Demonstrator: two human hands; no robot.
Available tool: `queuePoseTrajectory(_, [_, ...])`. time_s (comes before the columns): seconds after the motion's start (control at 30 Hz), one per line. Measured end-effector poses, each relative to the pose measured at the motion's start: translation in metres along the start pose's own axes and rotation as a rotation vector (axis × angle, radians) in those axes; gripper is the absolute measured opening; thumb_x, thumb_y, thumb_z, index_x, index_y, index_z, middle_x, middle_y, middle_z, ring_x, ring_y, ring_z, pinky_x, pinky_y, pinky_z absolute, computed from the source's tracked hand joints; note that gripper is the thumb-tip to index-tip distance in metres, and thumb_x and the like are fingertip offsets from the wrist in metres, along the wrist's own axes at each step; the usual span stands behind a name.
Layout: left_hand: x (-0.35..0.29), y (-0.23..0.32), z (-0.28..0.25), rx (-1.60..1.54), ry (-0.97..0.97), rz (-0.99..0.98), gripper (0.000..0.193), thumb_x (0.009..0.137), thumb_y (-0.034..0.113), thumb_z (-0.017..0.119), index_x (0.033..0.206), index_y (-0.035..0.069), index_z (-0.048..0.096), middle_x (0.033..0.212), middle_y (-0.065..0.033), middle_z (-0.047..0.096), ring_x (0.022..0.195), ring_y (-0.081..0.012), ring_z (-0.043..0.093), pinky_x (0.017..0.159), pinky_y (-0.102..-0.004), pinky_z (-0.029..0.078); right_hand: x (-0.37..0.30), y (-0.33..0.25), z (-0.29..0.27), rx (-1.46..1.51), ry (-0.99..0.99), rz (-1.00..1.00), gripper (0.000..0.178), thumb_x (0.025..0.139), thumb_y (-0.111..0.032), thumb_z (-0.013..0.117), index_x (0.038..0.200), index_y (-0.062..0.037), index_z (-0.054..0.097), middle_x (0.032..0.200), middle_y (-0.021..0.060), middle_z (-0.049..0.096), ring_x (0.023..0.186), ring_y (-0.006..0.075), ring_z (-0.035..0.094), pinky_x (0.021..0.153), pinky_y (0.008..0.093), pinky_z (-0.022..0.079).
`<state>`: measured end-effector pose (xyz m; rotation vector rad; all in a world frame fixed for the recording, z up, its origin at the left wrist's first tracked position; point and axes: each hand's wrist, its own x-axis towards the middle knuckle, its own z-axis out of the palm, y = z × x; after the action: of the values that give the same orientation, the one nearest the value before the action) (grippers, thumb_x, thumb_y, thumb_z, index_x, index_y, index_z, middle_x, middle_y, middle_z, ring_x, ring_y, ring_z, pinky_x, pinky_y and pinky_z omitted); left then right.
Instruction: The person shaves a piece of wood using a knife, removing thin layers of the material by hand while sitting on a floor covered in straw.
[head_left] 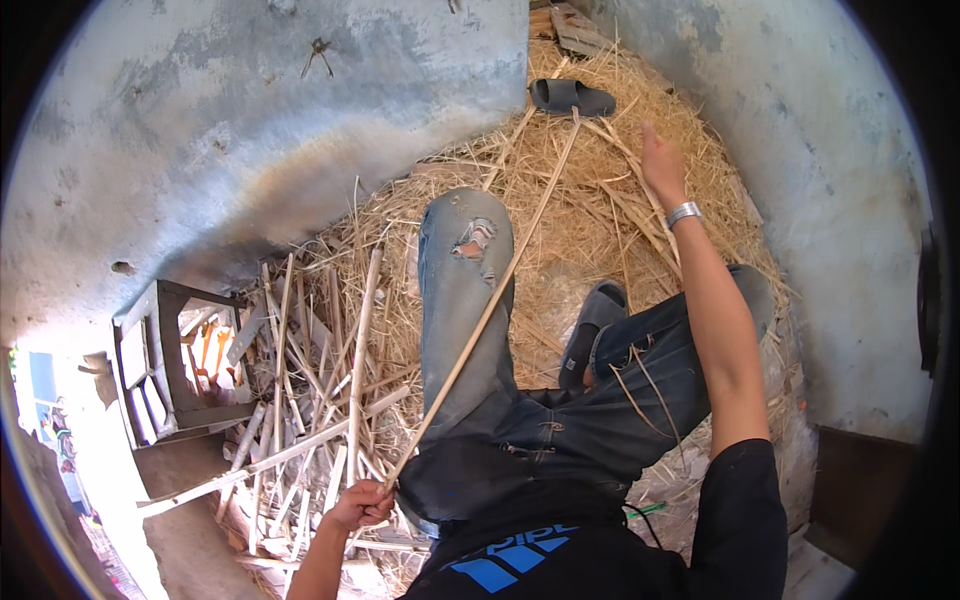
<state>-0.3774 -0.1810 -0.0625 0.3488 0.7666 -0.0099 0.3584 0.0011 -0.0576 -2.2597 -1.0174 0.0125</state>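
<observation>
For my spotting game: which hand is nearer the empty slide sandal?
Right. The right hand is close, lower right of the empty slide sandal; the left hand is far off, lower left.

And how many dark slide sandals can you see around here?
2: one slide lies on the straw by the long stick's far tip; the other slide is at the bent right leg's ankle. More may be hidden.

makeshift workspace, straw-like litter (575,245), stained walls (230,130)

blue lettering (532,534) and stripes (515,558) mark the black shirt (625,565).
</observation>
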Motion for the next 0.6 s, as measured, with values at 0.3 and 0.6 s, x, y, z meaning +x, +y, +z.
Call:
queuePoseTrajectory(0.3, [0.056, 0.080, 0.092, 0.261, 0.174, 0.253, 0.041, 0.109, 0.040, 0.051, 0.090, 0.005, 0.057, 0.057, 0.0048, 0.038, 0.042, -0.0065, 0.031, 0.040, -0.0239, 0.023, -0.052, -0.098, -0.069, 0.900, -0.327, -0.062, 0.040, 0.105, -0.045, 0.055, 0.088, -0.0088, 0.055, 0.062, -0.0056, 0.041, 0.054, 0.0084, 0.037, 0.050, 0.0294, 0.029])
queuePoseTrajectory(0.6, [0.126, 0.127, 0.138, 0.349, 0.156, 0.388, 0.039, 0.113, 0.038, 0.043, 0.101, 0.004, 0.057, 0.059, 0.0034, 0.040, 0.041, -0.0067, 0.034, 0.041, -0.0223, 0.027, -0.133, -0.141, -0.068, 0.398, -0.414, -0.453, 0.035, 0.104, -0.033, 0.060, 0.085, -0.0035, 0.059, 0.065, 0.0104, 0.052, 0.056, 0.0246, 0.048, 0.057, 0.0401, 0.040])
